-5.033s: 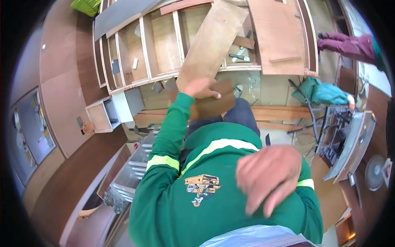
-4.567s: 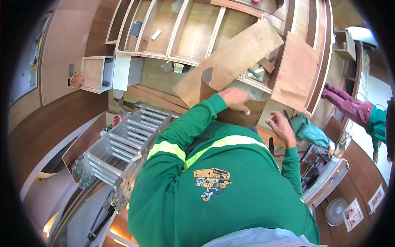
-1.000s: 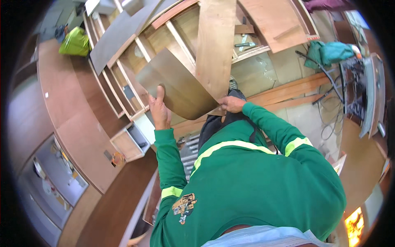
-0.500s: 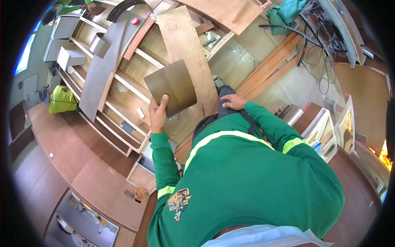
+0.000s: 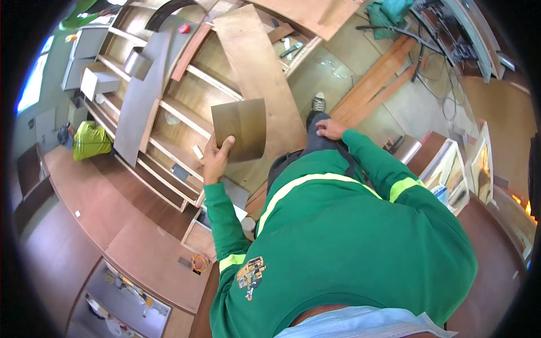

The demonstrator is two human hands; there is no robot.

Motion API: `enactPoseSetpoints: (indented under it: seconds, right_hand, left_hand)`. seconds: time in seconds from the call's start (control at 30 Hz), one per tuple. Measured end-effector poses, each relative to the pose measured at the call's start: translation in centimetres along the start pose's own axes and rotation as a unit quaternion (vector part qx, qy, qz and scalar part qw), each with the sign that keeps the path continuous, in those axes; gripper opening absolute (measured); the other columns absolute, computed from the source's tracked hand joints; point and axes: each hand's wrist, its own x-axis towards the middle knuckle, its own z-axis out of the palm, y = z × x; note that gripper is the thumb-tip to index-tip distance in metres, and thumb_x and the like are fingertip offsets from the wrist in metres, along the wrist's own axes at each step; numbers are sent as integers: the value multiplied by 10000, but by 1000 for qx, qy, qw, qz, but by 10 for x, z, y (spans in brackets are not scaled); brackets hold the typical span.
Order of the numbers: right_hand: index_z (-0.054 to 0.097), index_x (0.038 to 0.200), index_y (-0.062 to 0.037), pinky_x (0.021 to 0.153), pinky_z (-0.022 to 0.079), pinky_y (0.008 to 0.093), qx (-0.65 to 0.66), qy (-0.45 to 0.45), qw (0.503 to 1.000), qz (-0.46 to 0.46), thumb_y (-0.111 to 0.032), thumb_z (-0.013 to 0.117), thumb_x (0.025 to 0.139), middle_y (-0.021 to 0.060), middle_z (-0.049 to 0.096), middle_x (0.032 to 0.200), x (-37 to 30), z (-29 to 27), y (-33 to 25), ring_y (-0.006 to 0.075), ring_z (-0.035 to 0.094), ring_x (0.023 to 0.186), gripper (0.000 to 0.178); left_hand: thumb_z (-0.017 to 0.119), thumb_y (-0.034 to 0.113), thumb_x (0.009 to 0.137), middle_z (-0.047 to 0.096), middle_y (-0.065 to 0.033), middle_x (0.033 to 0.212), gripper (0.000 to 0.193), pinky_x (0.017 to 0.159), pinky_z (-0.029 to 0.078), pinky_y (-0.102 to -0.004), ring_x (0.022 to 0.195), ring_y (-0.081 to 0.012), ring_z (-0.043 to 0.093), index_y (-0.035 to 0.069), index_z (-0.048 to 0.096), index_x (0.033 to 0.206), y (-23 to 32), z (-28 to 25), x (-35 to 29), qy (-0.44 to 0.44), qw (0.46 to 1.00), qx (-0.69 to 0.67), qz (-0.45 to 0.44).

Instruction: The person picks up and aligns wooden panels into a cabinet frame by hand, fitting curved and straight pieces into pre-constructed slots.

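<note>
My left hand point(image 5: 216, 158) grips a thin, slightly bowed brown sheet point(image 5: 242, 127) by its lower left edge, thumb on the face toward me. The sheet is held up over a slatted wooden frame point(image 5: 214, 81) and in front of a long plywood strip point(image 5: 248, 50) lying across it. My right hand point(image 5: 331, 129) rests on my dark trouser leg point(image 5: 315, 139), fingers apart and slightly bent, holding nothing that shows. Farther off on the frame lie a long grey panel point(image 5: 138, 104) and a curled sheet roll point(image 5: 137, 63).
A red tape roll point(image 5: 184, 28) and a knife-like tool point(image 5: 291, 49) lie on the frame. Reddish planks point(image 5: 372, 81) and loose cables point(image 5: 448, 93) are on the floor at right. A brown curved counter point(image 5: 121, 217) runs along the left. Another person's green sleeve point(image 5: 79, 17) shows at top left.
The sheet has turned more upright and moved slightly right in my left hand. My right hand has shifted along the leg, and my shoe has come into fuller view.
</note>
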Motion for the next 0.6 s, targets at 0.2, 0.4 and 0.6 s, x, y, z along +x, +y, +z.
enactPoseSetpoints:
  seconds: [0.2, 0.4, 0.6]
  right_hand:
    - [620, 1322, -11, 988, 516, 435, 49, 25, 998, -11, -350, 678, 908, 205, 694, 1229, 16, -19, 32, 351, 661, 1133, 539]
    - [593, 1331, -39, 777, 536, 358, 274, -28, 952, 136, -394, 661, 955, 102, 693, 1114, 37, -29, 76, 203, 667, 914, 522]
    - [648, 1139, -59, 595, 463, 307, 374, 1, 906, 199, -480, 626, 976, 42, 643, 945, 118, -20, 81, 134, 592, 834, 452]
  left_hand:
    - [724, 148, 901, 722, -198, 1004, 453, 827, 531, -362, 910, -236, 688, -28, 578, 1292, -9, 33, 34, -67, 958, 272, -67]
    - [758, 319, 869, 687, -261, 918, 582, 794, 517, -480, 901, -425, 673, 64, 577, 1360, -56, 40, 41, -111, 896, 415, -112]
    - [777, 376, 855, 650, -217, 802, 642, 726, 506, -464, 789, -357, 670, 56, 567, 1372, -75, 47, -9, -128, 882, 382, -246]
